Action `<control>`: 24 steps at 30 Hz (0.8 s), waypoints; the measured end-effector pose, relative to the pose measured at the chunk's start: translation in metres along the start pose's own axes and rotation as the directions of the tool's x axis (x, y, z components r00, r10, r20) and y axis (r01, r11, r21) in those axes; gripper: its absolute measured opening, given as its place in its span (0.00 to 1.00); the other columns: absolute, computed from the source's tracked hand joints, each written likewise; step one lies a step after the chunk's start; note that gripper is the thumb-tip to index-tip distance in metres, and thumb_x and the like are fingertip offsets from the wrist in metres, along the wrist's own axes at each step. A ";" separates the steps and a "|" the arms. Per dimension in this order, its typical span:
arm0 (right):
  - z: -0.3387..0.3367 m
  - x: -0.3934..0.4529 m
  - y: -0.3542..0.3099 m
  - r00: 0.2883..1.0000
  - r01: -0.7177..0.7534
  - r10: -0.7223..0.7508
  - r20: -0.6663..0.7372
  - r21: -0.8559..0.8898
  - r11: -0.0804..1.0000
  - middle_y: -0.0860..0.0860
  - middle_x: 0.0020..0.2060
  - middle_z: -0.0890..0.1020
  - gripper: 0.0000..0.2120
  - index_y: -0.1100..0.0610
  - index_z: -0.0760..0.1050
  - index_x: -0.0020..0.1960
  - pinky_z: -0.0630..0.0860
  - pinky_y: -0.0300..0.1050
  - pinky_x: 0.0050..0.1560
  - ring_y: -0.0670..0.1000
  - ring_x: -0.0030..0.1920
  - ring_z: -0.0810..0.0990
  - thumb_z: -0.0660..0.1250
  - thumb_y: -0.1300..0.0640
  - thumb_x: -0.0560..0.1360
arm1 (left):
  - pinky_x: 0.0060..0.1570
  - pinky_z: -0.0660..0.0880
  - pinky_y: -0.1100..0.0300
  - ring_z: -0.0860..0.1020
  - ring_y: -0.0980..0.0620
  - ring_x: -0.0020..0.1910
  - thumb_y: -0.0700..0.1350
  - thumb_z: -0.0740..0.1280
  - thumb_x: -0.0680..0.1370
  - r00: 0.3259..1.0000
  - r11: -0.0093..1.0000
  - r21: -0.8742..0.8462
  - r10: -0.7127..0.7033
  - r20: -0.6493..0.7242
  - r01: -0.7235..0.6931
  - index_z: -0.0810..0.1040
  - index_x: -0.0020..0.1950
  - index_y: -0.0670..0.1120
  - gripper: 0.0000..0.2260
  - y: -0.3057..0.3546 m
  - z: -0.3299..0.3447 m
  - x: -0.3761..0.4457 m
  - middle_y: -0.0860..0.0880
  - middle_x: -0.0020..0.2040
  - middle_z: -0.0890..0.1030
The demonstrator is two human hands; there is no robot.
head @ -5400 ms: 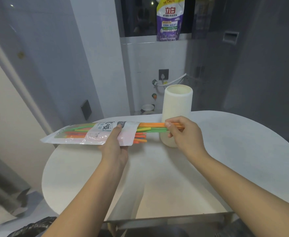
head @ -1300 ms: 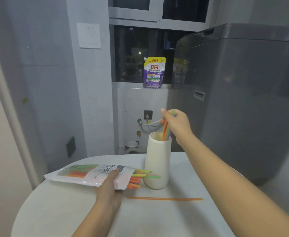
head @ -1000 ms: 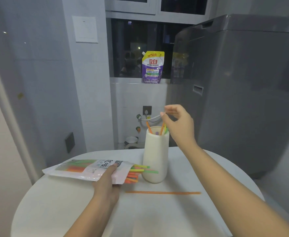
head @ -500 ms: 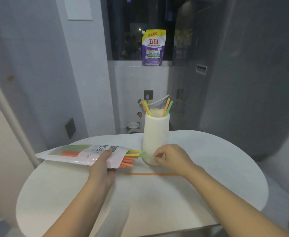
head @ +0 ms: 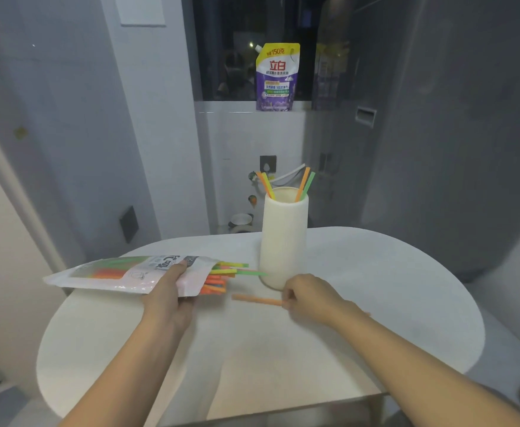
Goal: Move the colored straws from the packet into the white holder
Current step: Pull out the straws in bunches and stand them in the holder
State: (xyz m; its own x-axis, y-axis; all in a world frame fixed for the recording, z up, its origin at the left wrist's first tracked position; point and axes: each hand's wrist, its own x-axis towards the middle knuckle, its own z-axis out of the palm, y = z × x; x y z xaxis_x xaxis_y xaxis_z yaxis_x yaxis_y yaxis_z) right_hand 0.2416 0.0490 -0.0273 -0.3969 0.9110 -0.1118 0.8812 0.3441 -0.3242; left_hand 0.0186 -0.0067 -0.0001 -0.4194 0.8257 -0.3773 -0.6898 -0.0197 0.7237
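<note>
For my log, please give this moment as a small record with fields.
left hand: grips the straw packet, held above the table
right hand: pinches a loose orange straw low over the table
white holder: upright, four straws stand inside
packet mouth: more straws stick out toward the holder

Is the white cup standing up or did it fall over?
Standing up. The white holder sits upright on the table, straws poking out.

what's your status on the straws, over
Left hand holds packet off the table. Right hand pinches loose orange straw lying on table. Four straws stand in white holder. Nothing blocking.
</note>
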 end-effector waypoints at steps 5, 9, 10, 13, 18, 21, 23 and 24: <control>-0.036 -0.009 -0.011 0.990 0.038 -0.016 -0.138 0.163 0.986 0.44 0.38 0.77 0.08 0.55 0.77 0.44 0.75 0.43 0.43 0.48 0.42 0.77 0.60 0.61 0.74 | 0.18 0.76 0.56 0.81 0.47 0.21 0.35 0.61 0.81 0.997 0.998 0.003 0.057 0.046 -0.057 0.70 0.44 0.40 0.06 0.011 -0.009 -0.008 0.44 0.24 0.82; -0.067 -0.020 -0.032 0.935 0.206 -0.071 -0.348 0.370 0.906 0.44 0.37 0.80 0.08 0.48 0.72 0.41 0.71 0.35 0.35 0.39 0.33 0.76 0.63 0.60 0.76 | 0.18 0.76 0.55 0.81 0.48 0.22 0.34 0.62 0.80 0.997 0.999 -0.028 0.040 0.063 -0.038 0.71 0.47 0.39 0.03 0.011 -0.013 -0.010 0.43 0.27 0.83; -0.076 -0.023 -0.040 0.895 0.294 -0.091 -0.437 0.423 0.857 0.44 0.36 0.80 0.10 0.46 0.70 0.41 0.71 0.33 0.34 0.39 0.30 0.76 0.63 0.60 0.76 | 0.20 0.78 0.54 0.82 0.48 0.23 0.34 0.63 0.80 0.998 0.999 -0.033 0.036 0.056 -0.034 0.72 0.51 0.39 0.02 0.010 -0.012 -0.012 0.42 0.32 0.84; -0.110 -0.029 -0.066 0.703 0.555 -0.077 -0.707 0.477 0.682 0.46 0.36 0.80 0.12 0.44 0.68 0.44 0.74 0.35 0.30 0.41 0.28 0.77 0.62 0.62 0.76 | 0.21 0.79 0.54 0.83 0.48 0.24 0.34 0.63 0.80 0.998 0.999 -0.027 0.029 0.061 -0.027 0.73 0.56 0.38 0.06 0.009 -0.010 -0.010 0.40 0.37 0.84; -0.160 -0.018 -0.084 0.460 0.607 0.032 -0.887 0.341 0.717 0.47 0.39 0.77 0.07 0.52 0.66 0.51 0.78 0.34 0.33 0.43 0.34 0.80 0.62 0.62 0.77 | 0.18 0.76 0.55 0.81 0.44 0.22 0.35 0.62 0.80 0.996 1.000 0.000 0.021 0.085 -0.021 0.73 0.47 0.37 0.03 0.008 -0.003 -0.014 0.39 0.30 0.83; -0.168 -0.007 -0.082 0.378 0.551 0.095 -0.921 0.307 0.776 0.48 0.40 0.77 0.07 0.57 0.67 0.54 0.80 0.42 0.38 0.48 0.37 0.80 0.61 0.61 0.77 | 0.17 0.75 0.56 0.81 0.44 0.20 0.34 0.61 0.81 0.995 1.000 0.001 0.022 0.102 -0.022 0.72 0.45 0.37 0.05 0.007 0.000 -0.016 0.40 0.25 0.82; -0.168 -0.001 -0.080 0.367 0.506 0.114 -0.923 0.301 0.809 0.48 0.39 0.76 0.07 0.59 0.68 0.55 0.79 0.46 0.40 0.50 0.38 0.79 0.61 0.61 0.77 | 0.17 0.75 0.56 0.80 0.43 0.20 0.35 0.60 0.81 0.993 1.000 0.019 0.017 0.118 -0.019 0.73 0.45 0.36 0.06 0.006 0.002 -0.019 0.40 0.25 0.81; -0.166 0.003 -0.078 0.390 0.466 0.120 -0.913 0.308 0.829 0.48 0.39 0.77 0.07 0.58 0.69 0.55 0.78 0.46 0.40 0.50 0.39 0.79 0.62 0.61 0.77 | 0.17 0.75 0.56 0.80 0.44 0.20 0.34 0.60 0.81 0.992 1.000 0.022 0.018 0.125 -0.021 0.73 0.45 0.36 0.06 0.005 0.002 -0.019 0.40 0.25 0.81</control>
State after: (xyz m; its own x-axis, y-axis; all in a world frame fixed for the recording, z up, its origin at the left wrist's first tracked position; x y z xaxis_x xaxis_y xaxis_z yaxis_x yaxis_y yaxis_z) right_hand 0.2146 0.0623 0.1536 0.1853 0.6039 0.7752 0.4667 0.6401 -0.6103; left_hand 0.0242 -0.0212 0.0121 -0.3552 0.8890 -0.2889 -0.6677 -0.0250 0.7440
